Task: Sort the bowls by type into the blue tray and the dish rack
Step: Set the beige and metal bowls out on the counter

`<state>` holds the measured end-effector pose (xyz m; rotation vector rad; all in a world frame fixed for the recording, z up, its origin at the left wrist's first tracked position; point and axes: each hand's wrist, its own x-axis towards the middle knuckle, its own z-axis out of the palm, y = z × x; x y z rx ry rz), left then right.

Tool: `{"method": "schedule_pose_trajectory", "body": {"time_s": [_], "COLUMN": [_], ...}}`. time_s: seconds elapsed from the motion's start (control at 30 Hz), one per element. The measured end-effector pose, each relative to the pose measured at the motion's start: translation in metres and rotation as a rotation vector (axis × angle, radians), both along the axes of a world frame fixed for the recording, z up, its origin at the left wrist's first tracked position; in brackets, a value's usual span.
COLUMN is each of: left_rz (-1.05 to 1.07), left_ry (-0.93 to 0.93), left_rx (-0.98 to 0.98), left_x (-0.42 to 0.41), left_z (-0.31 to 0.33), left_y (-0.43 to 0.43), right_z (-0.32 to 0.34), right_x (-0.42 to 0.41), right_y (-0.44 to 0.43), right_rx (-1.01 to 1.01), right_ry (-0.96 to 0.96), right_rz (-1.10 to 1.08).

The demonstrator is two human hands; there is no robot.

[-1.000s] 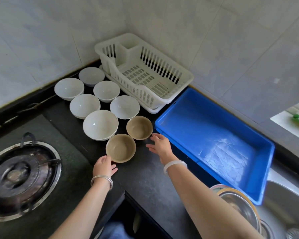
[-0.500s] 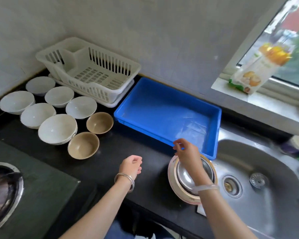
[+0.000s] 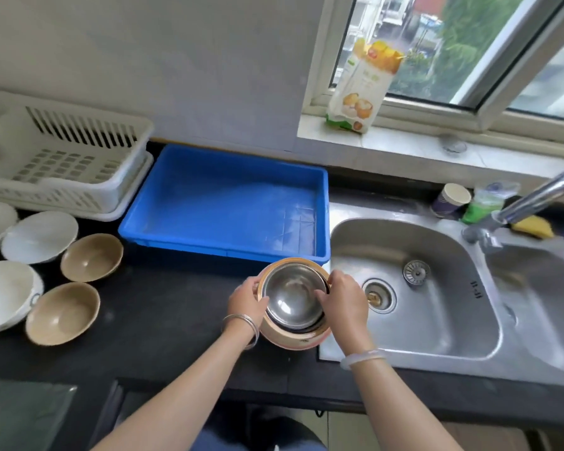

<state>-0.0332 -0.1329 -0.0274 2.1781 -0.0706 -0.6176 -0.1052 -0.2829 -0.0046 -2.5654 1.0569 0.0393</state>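
A stack of steel-lined bowls (image 3: 288, 296) with a pale pink outer shell stands on the black counter beside the sink. My left hand (image 3: 246, 301) grips its left rim and my right hand (image 3: 342, 299) grips its right rim. Just behind it lies the blue tray (image 3: 183, 236), with nothing in it. The white dish rack (image 3: 79, 190) stands to the tray's left, also holding nothing. Two tan bowls (image 3: 92, 257) (image 3: 62, 314) and several white bowls (image 3: 39, 236) sit on the counter at the left.
A steel double sink (image 3: 437, 288) with a faucet (image 3: 534, 196) is at the right. A cup (image 3: 450, 200), a green bag and a yellow sponge (image 3: 533, 226) sit behind it. A food packet (image 3: 362, 89) stands on the window sill.
The view swung right from the bowls to the sink. My right hand moved onto the steel-lined stack first, then my left hand left the tan bowl and came to its other rim.
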Motion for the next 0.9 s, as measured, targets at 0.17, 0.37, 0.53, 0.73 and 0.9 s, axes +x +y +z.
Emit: {"method": "schedule_pose_trajectory", "body": {"time_s": [0.17, 0.37, 0.53, 0.73, 0.9], "left_rz": [-0.017, 0.003, -0.015, -0.056, -0.075], "left_ry": [0.019, 0.009, -0.055, -0.122, -0.187], "left_rx": [-0.032, -0.084, -0.063, 0.048, 0.125], "left_x": [0.002, 0.0, 0.002, 0.007, 0.009], "left_z": [-0.002, -0.002, -0.002, -0.003, -0.003], "left_y": [0.003, 0.004, 0.0, -0.013, -0.018], "right_z": [0.001, -0.001, 0.0, 0.003, 0.002], "right_x": [0.007, 0.006, -0.003, -0.01, -0.014], "right_y": [0.0, -0.003, -0.009, -0.019, -0.022], "right_rx": [-0.047, -0.021, 0.073, 0.124, 0.154], "right_ry": [0.006, 0.004, -0.08, -0.209, -0.227], "right_rz": [0.018, 0.015, -0.027, -0.143, -0.162]}}
